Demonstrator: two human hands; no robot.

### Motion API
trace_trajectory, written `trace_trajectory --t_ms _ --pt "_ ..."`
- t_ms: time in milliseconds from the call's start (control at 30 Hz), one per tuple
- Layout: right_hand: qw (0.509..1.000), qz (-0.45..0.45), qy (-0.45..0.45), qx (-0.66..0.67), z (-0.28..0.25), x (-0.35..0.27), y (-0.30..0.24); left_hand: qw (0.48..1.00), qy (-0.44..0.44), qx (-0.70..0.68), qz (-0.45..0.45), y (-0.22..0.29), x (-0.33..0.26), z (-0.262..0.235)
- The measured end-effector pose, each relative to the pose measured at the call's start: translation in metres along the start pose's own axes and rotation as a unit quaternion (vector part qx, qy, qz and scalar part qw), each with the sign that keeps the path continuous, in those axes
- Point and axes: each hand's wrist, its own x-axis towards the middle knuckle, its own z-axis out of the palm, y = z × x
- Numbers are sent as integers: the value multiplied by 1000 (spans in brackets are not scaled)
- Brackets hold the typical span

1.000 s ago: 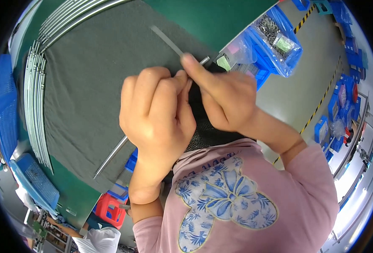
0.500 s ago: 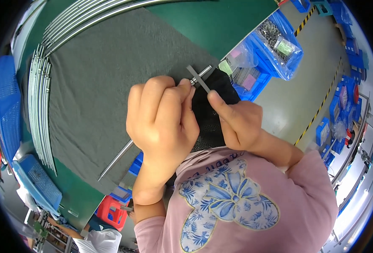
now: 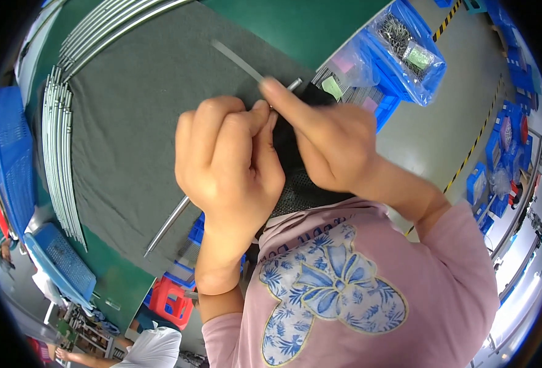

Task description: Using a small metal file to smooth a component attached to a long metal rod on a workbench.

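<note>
My left hand (image 3: pixel 228 159) is closed round a shiny metal rod (image 3: pixel 168 224). The rod runs slantwise through the fist, its long end at the lower left and its short tip sticking out at the upper right. In my right hand (image 3: pixel 335 144) is a narrow, flat grey file (image 3: pixel 237 59), index finger stretched along it. It crosses the rod close to my left fingertips and points to the upper left; whether it touches the rod is hidden by the fingers. The handle end of the file is out of sight inside my right hand.
A dark grey cloth (image 3: pixel 136 116) covers much of the green table (image 3: pixel 271 27). Bundles of metal rods (image 3: pixel 56 147) lie along its left and far edges. Blue bins (image 3: pixel 427 83) with small metal parts stand at the right, blue baskets (image 3: pixel 13 153) at the left. A person (image 3: pixel 151 349) is at the lower left.
My right hand has pushed the file forward and to the upper left across the rod, so more of it reaches past. My left hand keeps its hold on the rod.
</note>
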Motion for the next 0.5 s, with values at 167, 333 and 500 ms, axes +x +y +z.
trace_trajectory --t_ms 167,333,500 --pt "998 21 -61 0 -15 -12 -3 1000 -8 21 -8 0 -1 1" --pt "999 18 -41 -9 -8 -2 -6 1000 0 2 -20 0 0 2" --pt "998 -9 -49 -25 -9 -2 -1 1000 -17 20 -16 1 0 -1"
